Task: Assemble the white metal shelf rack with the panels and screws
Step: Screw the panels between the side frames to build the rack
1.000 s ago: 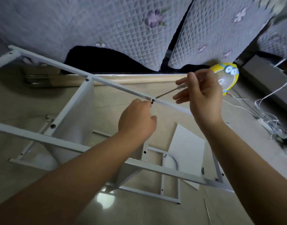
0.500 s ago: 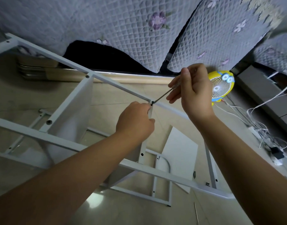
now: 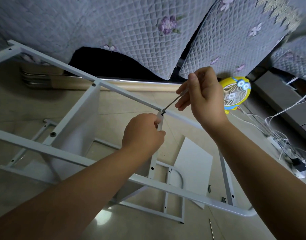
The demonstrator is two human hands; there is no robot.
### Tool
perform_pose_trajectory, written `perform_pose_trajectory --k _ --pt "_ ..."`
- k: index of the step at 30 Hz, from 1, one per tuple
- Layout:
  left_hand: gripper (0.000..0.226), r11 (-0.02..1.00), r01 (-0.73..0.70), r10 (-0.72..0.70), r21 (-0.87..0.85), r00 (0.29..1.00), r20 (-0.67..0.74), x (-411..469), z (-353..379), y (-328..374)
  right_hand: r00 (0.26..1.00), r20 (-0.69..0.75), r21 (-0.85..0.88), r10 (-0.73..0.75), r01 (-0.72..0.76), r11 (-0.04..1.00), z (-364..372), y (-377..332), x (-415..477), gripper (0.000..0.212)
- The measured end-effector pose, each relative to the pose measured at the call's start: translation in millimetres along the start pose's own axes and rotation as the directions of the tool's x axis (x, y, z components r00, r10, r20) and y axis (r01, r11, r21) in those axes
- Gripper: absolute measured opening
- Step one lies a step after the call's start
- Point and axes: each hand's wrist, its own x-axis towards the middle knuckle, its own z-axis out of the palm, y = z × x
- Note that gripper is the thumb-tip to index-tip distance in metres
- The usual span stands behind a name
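Floor tiles (image 3: 18,104), screw (image 3: 163,112) above left grip (image 3: 143,134)

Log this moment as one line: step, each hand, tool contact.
step: screwing panel to upper rail | left hand: grips panel edge | right hand: holds screwdriver | tip: on screw at joint

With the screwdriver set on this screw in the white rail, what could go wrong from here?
1. The screwdriver in the right hand meets the screw at a slant. It could slip toward the left hand, which grips the panel just below.
2. The loose screws lying on the floor could be kicked away.
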Motion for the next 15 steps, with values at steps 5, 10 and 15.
perform_pose_trajectory --k 5,10,15 --pt "0.036 1.000 0.004 -0.004 -0.027 1.000 0.008 -1 0 0 1.000 -0.027 0.016 0.015 -0.014 1.000 -5 0 1 0.020" --pt "0.030 1.000 -0.002 0.002 -0.030 1.000 -0.001 -1 2 -1 0.999 0.035 -0.010 0.041 -0.041 0.999 -6 -2 3 0.024" --pt "0.030 1.000 -0.007 0.007 -0.021 1.000 -0.011 0 4 -2 0.974 0.225 -0.085 0.015 0.004 0.996 -11 -9 14 0.022"
